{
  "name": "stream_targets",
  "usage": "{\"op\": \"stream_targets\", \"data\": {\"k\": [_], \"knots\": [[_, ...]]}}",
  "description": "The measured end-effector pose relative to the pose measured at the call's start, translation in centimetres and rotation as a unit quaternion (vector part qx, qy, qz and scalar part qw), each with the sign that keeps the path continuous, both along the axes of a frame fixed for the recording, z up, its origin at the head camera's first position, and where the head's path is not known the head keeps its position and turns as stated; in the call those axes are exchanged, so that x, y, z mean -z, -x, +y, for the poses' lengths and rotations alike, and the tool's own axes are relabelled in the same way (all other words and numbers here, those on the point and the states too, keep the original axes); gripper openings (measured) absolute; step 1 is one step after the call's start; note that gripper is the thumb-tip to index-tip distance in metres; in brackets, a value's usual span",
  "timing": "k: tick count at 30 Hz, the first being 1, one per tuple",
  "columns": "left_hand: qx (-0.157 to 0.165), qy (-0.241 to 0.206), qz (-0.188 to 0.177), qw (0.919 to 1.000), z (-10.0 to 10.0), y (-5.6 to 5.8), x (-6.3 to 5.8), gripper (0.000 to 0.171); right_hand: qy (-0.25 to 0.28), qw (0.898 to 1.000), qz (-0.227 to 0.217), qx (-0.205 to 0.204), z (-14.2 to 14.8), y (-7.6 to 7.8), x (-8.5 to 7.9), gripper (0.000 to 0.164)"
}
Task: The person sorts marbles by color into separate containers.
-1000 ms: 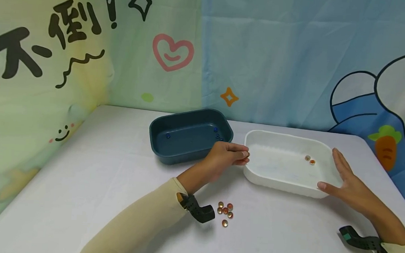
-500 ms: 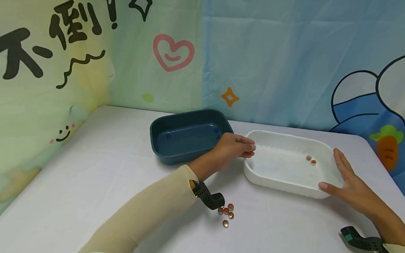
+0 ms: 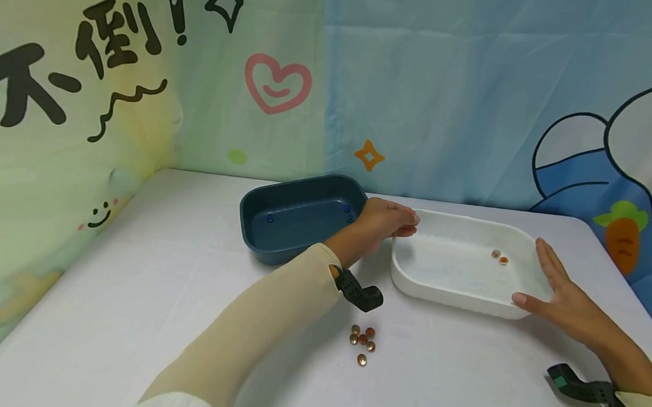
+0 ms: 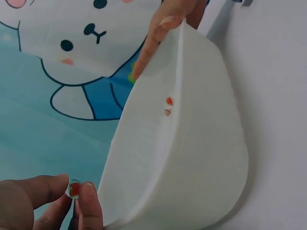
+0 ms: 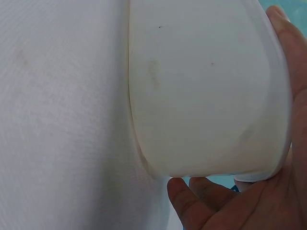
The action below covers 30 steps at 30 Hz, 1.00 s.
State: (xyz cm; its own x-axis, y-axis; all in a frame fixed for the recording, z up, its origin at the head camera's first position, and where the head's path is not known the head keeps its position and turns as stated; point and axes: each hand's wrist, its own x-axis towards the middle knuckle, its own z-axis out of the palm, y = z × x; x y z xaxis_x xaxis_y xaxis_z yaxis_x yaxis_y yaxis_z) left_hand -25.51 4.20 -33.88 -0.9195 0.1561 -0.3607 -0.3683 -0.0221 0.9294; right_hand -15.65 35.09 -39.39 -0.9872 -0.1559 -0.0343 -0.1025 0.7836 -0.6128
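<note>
My left hand is over the left end of the white tray. Between thumb and fingertip it pinches a clear glass marble with an orange-red swirl, plain in the left wrist view and hidden by the fingers in the head view. My right hand holds the tray's right end, thumb over the near rim and fingers along the end wall. Two marbles lie together on the tray's floor toward the right. In front of the tray, several orange-red marbles sit in a loose cluster on the white tablecloth.
A dark blue-green tub stands left of the tray, behind my left forearm. A few blue marbles lie inside it. Printed cloth backdrops rise at the table's back and left side. Each wrist wears a black camera mount.
My left hand has moved up and right along the tray's left end, from beside the rim to over its far corner. The right hand, tray and loose marbles have stayed put.
</note>
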Motion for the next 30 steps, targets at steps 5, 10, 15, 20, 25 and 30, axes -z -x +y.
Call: {"op": "stream_targets", "data": {"k": [5, 10, 15, 20, 25, 30], "knots": [[0.004, 0.02, 0.011, 0.9997, -0.3, 0.1, -0.3, 0.007, 0.004, 1.0, 0.004, 0.0, -0.1, -0.1, -0.2, 0.107], [0.013, 0.032, 0.02, 0.9992, -0.2, 0.4, -0.3, 0.018, -0.001, 1.0, 0.001, 0.001, -0.1, 0.0, -0.3, 0.108], [0.022, 0.04, 0.015, 0.9989, -0.3, 0.4, -0.3, 0.023, 0.005, 1.0, -0.002, 0.002, 0.0, 0.0, -0.2, 0.109], [0.044, 0.043, 0.029, 0.9977, -1.1, -0.1, -0.1, 0.02, 0.006, 1.0, -0.006, 0.003, 0.0, 0.0, -0.2, 0.109], [0.089, 0.063, 0.056, 0.9924, -2.0, -0.9, 0.1, 0.016, 0.0, 1.0, -0.006, 0.007, 0.0, 0.0, -0.2, 0.108], [0.123, 0.067, 0.085, 0.9864, -2.5, -1.6, -0.1, 0.017, 0.005, 1.0, -0.003, 0.005, 0.1, 0.0, -0.1, 0.109]]}}
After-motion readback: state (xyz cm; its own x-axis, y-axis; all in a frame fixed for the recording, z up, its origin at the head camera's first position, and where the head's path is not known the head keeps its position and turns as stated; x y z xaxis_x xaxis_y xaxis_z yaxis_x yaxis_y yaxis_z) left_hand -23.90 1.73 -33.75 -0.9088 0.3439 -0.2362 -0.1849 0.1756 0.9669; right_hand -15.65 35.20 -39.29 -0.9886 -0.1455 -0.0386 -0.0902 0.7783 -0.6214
